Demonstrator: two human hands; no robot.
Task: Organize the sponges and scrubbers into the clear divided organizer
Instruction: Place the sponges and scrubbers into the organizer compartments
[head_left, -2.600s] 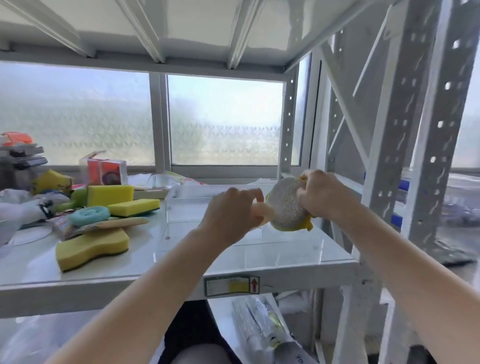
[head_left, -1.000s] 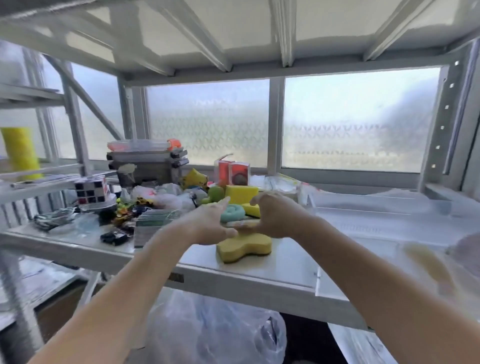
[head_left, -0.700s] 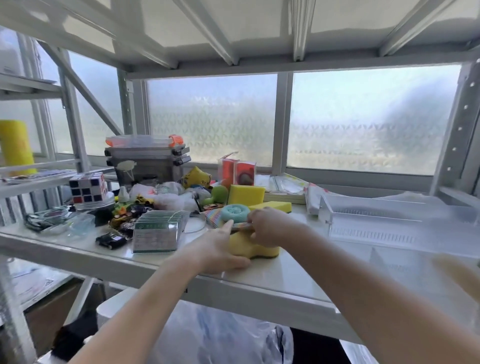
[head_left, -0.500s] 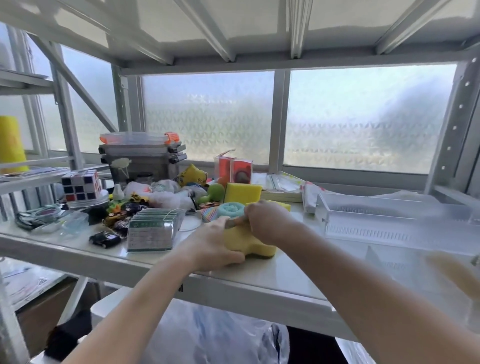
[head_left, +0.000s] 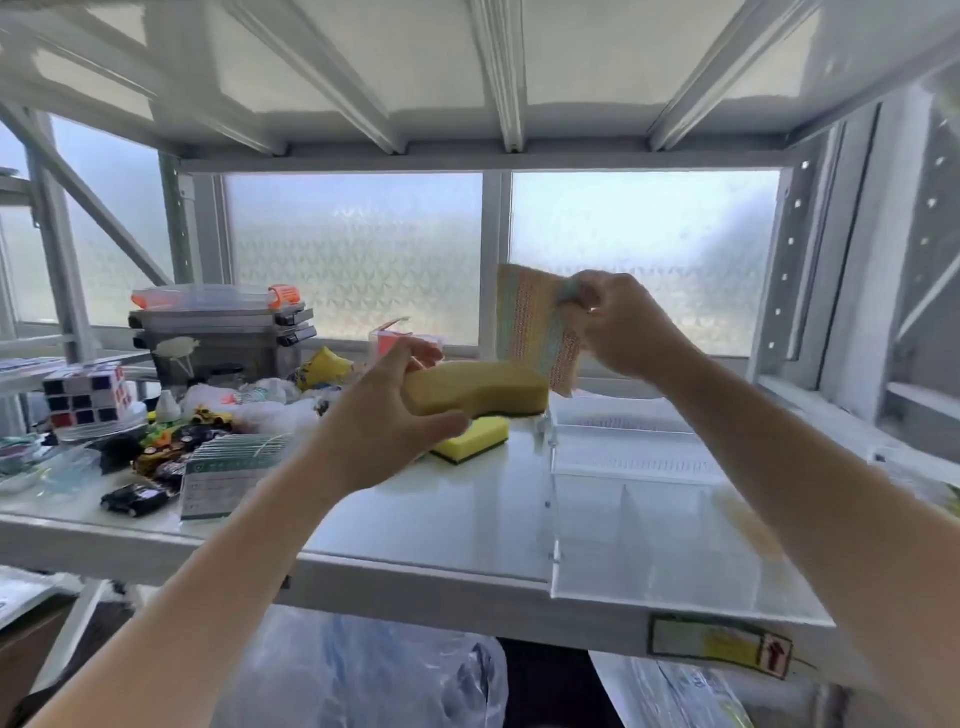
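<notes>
My left hand (head_left: 387, 423) grips a curved yellow sponge (head_left: 480, 388) and holds it in the air above the shelf. My right hand (head_left: 618, 325) pinches a multicoloured woven scrub cloth (head_left: 535, 327), which hangs just above and behind the sponge. A flat yellow sponge with a dark scouring side (head_left: 475, 439) lies on the shelf below. The clear divided organizer (head_left: 623, 514) stands at the right, under my right forearm; a blurred yellowish item shows in its right part.
The white metal shelf (head_left: 426, 525) carries clutter at the left: a puzzle cube (head_left: 85, 395), stacked tool cases (head_left: 218, 332), small toys, a card pack (head_left: 228, 480). Frosted windows lie behind. A plastic bag (head_left: 363, 675) lies below the shelf.
Both hands went from the organizer to the sponge pile at the left. They have lifted the curved sponge and the woven cloth off the shelf and moved right, toward the organizer.
</notes>
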